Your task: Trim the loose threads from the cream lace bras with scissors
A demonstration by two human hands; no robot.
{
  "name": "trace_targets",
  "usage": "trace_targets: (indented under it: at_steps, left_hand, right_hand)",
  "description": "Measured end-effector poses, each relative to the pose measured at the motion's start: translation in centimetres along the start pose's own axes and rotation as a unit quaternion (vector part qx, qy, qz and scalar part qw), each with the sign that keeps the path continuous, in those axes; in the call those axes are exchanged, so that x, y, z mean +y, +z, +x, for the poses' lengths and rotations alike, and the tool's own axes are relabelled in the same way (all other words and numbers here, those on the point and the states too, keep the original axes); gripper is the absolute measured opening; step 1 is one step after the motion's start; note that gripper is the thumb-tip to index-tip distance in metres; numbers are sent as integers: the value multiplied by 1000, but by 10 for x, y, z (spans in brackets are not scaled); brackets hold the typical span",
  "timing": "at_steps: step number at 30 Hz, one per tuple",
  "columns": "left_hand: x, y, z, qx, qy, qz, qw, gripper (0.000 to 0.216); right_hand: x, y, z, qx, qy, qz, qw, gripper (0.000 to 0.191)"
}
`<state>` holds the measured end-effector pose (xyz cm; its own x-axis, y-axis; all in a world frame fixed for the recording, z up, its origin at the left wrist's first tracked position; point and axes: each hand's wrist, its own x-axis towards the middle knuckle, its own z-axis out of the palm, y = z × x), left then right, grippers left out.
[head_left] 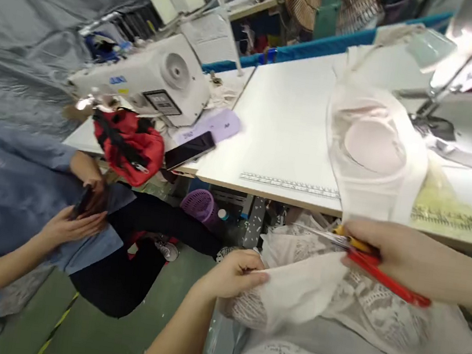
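Observation:
My left hand (233, 276) pinches the edge of a white lace garment (303, 289), which drapes over my lap and hangs below the table edge. Its fingers are closed on the cloth. In my right hand (374, 237) is a pair of scissors (389, 277) with red and yellow-orange handles, the metal blades pointing left above the garment. Whether the blades are apart is hard to make out. Just beyond that hand, a white bra (376, 147) with a moulded cup lies on the table, its lower end reaching the front edge by my fingers.
A measuring tape (290, 184) runs along the white table's (278, 124) front edge. A sewing machine (144, 79), red bag (130, 144) and phone (190, 150) are to the left. A seated person (17, 199) there holds another phone. A lamp (465, 42) shines at right.

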<state>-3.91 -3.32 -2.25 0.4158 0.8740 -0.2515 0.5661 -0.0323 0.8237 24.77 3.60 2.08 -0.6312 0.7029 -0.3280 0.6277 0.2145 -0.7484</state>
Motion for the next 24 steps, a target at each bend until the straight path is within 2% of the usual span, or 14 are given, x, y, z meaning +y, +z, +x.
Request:
trace_targets:
  at_steps: [3,5,8,10,12,14,17,20,24]
  left_hand:
    - [5,8,12,-29,26,99,994,18]
    - [17,17,18,-19,91,80,992,27]
    - [37,35,26,71,201,1,977,23]
    - [47,46,32,117,222,-37,967,12]
    - [53,52,37,114,182,-84,973,6]
    - [54,55,42,76,102,-171,977,11]
    - [53,55,48,12,-4,-321,947,23]
    - [52,55,52,-1,-38,-401,915,28]
    - [55,56,56,14,-50,-416,908,25]
  right_hand:
    - [-8,-1,8,-58,25,-16,998,22]
    - [-14,0,8,-74,26,2,997,24]
    - [-23,-1,4,-87,17,41,995,22]
    - [-27,-5,3,-106,26,54,993,19]
    - [-27,-11,1,-105,33,37,993,17]
    - [-24,-17,0,-95,42,16,994,14]
    - [-19,-21,-2,-93,58,52,993,12]
    - [-15,-21,-3,-86,44,99,990,12]
    - [-10,-18,-1,-94,15,118,988,9]
